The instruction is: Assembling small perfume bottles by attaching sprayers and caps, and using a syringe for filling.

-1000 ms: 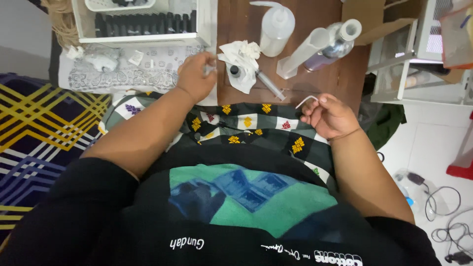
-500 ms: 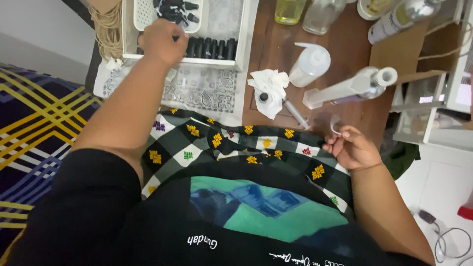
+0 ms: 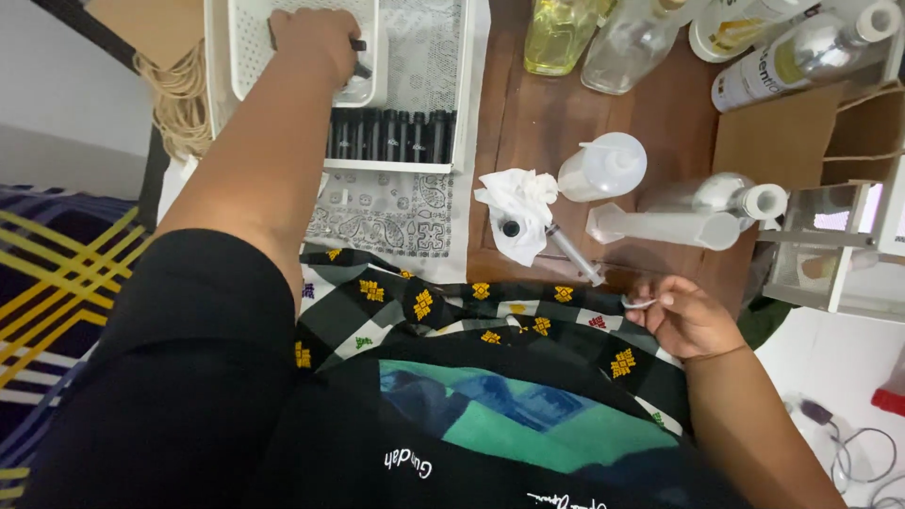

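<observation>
Your left hand [image 3: 316,42], closed on a small dark vial [image 3: 359,57], sits at eleven o'clock in the white basket [image 3: 247,47], far from your right hand [image 3: 683,316] pinching a thin clear piece [image 3: 639,303] at four o'clock.

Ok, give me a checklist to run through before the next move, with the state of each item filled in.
1. Left hand inside the white perforated basket, closed on a small dark item: ok; what the item is, cannot tell.
2. Row of dark vials upright in the white tray: ok.
3. Right hand holding a small clear piece near the table edge: ok; what it is, cannot tell.
4. Syringe lying free on the wooden table, beside the crumpled tissue: ok.
5. Squeeze bottle upright: cannot tell.
6. Measuring cylinder standing: not ok, it lies on its side.
</observation>
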